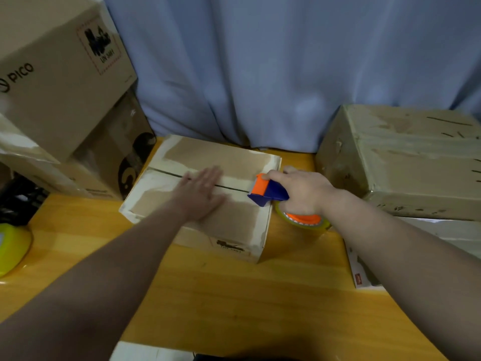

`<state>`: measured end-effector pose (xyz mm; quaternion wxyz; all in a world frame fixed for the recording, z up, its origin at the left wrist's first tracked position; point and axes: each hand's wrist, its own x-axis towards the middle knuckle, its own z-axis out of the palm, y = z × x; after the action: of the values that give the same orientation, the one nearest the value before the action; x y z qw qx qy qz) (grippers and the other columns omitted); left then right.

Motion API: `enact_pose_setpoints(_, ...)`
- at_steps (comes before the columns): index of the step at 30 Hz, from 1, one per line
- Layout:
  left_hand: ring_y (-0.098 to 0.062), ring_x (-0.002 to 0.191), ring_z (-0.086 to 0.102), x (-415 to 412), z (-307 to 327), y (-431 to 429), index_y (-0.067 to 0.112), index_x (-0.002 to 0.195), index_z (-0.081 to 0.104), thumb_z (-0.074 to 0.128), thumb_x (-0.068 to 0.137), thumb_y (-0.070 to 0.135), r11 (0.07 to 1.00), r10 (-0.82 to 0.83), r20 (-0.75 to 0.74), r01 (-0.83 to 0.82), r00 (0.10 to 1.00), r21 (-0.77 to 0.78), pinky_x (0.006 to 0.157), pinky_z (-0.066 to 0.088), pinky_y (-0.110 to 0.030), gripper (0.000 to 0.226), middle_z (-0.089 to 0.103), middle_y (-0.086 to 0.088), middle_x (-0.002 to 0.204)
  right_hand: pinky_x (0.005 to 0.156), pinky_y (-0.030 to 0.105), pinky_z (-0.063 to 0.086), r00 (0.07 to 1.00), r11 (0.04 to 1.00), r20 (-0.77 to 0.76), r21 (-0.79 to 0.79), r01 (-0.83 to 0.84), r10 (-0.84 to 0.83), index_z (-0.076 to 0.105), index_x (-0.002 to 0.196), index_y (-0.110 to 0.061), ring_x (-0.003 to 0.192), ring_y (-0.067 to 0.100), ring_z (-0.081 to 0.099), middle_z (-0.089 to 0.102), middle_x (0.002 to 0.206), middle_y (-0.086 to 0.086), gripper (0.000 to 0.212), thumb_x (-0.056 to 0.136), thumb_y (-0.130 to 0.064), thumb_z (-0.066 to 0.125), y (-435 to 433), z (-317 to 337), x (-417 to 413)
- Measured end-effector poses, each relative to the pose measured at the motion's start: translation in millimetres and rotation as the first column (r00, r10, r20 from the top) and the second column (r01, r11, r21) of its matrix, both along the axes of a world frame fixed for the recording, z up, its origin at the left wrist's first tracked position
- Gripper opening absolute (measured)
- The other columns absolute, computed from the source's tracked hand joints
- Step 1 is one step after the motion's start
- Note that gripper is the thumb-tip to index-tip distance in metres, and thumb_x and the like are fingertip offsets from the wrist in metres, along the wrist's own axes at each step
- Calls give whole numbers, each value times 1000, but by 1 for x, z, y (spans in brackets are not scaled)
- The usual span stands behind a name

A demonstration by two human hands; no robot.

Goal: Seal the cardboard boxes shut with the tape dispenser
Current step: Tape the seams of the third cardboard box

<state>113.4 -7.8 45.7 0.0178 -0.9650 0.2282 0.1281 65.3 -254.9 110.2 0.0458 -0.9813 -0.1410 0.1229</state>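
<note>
A low cardboard box lies on the wooden table, its two top flaps closed with a dark seam running across the middle. My left hand presses flat on the flaps over the seam, fingers straight. My right hand grips the blue and orange tape dispenser, whose head sits on the seam at the box's right edge. Its roll of clear tape hangs below my hand beside the box's right side.
Stacked cardboard boxes stand at the left. A large taped box sits at the right, with a flat white package in front of it. A yellow object lies at the left edge. A blue curtain hangs behind.
</note>
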Motion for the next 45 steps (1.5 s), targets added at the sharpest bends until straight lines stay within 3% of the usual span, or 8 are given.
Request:
enact_pose_setpoints(3, -12, 147, -6, 5, 10, 21, 19, 153, -9, 15, 91, 69, 977, 158, -23, -153, 987, 146, 118, -2, -40, 83, -11, 3, 160, 77, 29, 46, 1000, 999, -3, 42, 4, -4, 24, 145, -35, 111, 23, 52, 46, 130, 1, 74, 83, -36, 64, -3, -3, -1)
enact_pose_setpoints(7, -16, 147, -8, -30, 7, -40, 17, 153, -9, 19, 82, 79, 998, -55, -21, 55, 998, 1, 118, -5, -42, 99, -12, -1, 160, 73, 28, 43, 999, 992, -16, 123, 34, -32, 24, 145, -39, 109, 21, 52, 47, 129, -2, 75, 82, -34, 64, -7, -4, -3)
enact_pose_setpoints(12, -23, 144, -21, -50, -9, -81, 18, 151, -14, 31, 69, 90, 992, 71, -108, -82, 992, -98, 117, -10, -48, 118, -21, -8, 158, 75, 31, 44, 996, 973, -52, 218, 81, -71, 18, 144, -42, 108, 22, 53, 43, 135, -3, 76, 82, -32, 62, -13, -10, -6)
enact_pose_setpoints(23, -15, 147, -10, -29, -8, -37, 27, 152, -10, 49, 77, 73, 991, 25, -20, -27, 999, -131, 119, -3, -42, 106, -14, 4, 160, 71, 30, 40, 991, 992, -48, 15, -124, 124, 12, 150, -41, 105, 25, 51, 42, 130, 4, 73, 89, -37, 51, 17, 13, 14)
enact_pose_setpoints(27, -14, 147, -11, -25, -9, -37, 26, 152, -12, 47, 77, 73, 992, 24, -26, -27, 999, -123, 119, -2, -42, 106, -14, 5, 160, 72, 30, 41, 992, 992, -43, -17, -123, 122, 13, 151, -40, 109, 27, 51, 42, 131, 6, 72, 89, -37, 51, 17, 19, 5)
enact_pose_setpoints(31, -16, 146, -13, -24, -5, -37, 22, 151, -14, 44, 82, 70, 998, 10, -55, -13, 998, -57, 119, -2, -43, 103, -17, 1, 159, 72, 31, 44, 993, 993, -94, -93, -75, 67, 15, 150, -45, 102, 25, 54, 39, 107, -1, 73, 88, -42, 53, -22, 23, -34)
enact_pose_setpoints(37, -31, 146, -10, -27, 3, -49, 38, 148, -16, 36, 89, 63, 993, -69, -40, 73, 997, 89, 117, 0, -50, 83, -16, -13, 158, 66, 30, 47, 995, 988, -103, -150, -22, 6, 6, 149, -48, 86, 20, 53, 40, 122, -1, 72, 91, -48, 49, -47, 17, -66)
enact_pose_setpoints(45, -16, 147, -11, -41, 6, -59, 22, 151, -12, 27, 103, 32, 955, -296, 16, 295, 955, 33, 119, -3, -34, 63, -15, -1, 160, 69, 30, 50, 998, 991, -57, -132, 0, -8, 2, 149, -46, 91, 21, 55, 40, 123, 1, 73, 93, -47, 47, -49, 3, -74)
